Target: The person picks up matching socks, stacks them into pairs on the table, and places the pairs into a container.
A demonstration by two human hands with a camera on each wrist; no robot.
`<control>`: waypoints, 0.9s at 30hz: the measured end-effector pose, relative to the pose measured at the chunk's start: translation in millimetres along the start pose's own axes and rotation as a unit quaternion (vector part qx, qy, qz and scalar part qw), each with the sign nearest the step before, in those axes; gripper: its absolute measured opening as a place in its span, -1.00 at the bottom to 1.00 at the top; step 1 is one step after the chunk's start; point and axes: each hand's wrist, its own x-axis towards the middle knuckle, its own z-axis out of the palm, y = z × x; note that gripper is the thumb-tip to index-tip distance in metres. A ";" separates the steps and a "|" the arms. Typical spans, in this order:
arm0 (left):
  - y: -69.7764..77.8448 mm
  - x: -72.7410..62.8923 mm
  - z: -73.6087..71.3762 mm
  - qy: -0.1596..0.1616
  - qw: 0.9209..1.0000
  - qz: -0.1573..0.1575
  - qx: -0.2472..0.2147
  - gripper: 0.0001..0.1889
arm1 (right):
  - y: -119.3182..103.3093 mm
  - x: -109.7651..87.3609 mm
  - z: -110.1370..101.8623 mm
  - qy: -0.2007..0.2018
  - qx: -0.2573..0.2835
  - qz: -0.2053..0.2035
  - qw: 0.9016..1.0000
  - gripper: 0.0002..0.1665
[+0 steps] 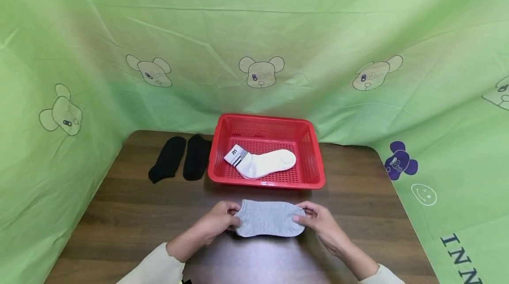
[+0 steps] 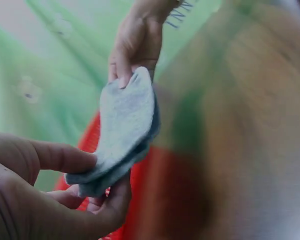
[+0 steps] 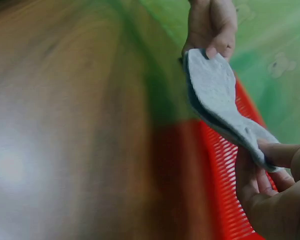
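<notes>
A pair of light grey ankle socks (image 1: 270, 218), laid one over the other, is stretched flat between the two hands above the near part of the table. My left hand (image 1: 220, 221) pinches the left end, thumb on top and fingers underneath. At the right end, my right hand (image 1: 320, 224) pinches the socks the same way. Both wrist views show two layers of the grey socks (image 2: 125, 117), with a darker edge between them (image 3: 210, 117). Beyond them stands a red plastic basket (image 1: 318, 164) holding white socks (image 1: 266, 164) with dark stripes at the cuff.
Two black socks (image 1: 170, 158) lie side by side left of the basket, the right one (image 1: 196, 158) close to its wall. The brown wooden table (image 1: 358, 187) meets a green cloth (image 1: 199, 32) with printed bear heads at its back and sides.
</notes>
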 end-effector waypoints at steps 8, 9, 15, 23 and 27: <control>41.6 2.1 -17.8 0.020 0.999 0.032 0.010 -0.72 | -36.5 17.6 -3.0 0.013 0.039 -0.021 0.999 -0.67; 45.4 4.2 -19.3 0.028 0.999 0.037 0.008 -0.71 | -40.0 21.1 -3.0 0.020 0.040 -0.022 0.999 -0.70; 68.0 21.1 -24.1 0.112 0.989 0.086 0.040 -0.73 | -57.9 43.4 -0.8 0.080 0.056 -0.037 0.995 -0.80; 88.7 49.9 -34.8 0.225 0.958 0.122 0.129 -0.78 | -72.9 74.1 -1.8 0.103 0.078 -0.049 0.990 -0.78; 90.4 67.5 -40.1 0.254 0.950 0.115 0.140 -0.74 | -73.8 93.7 -4.8 0.102 0.058 -0.057 0.991 -0.68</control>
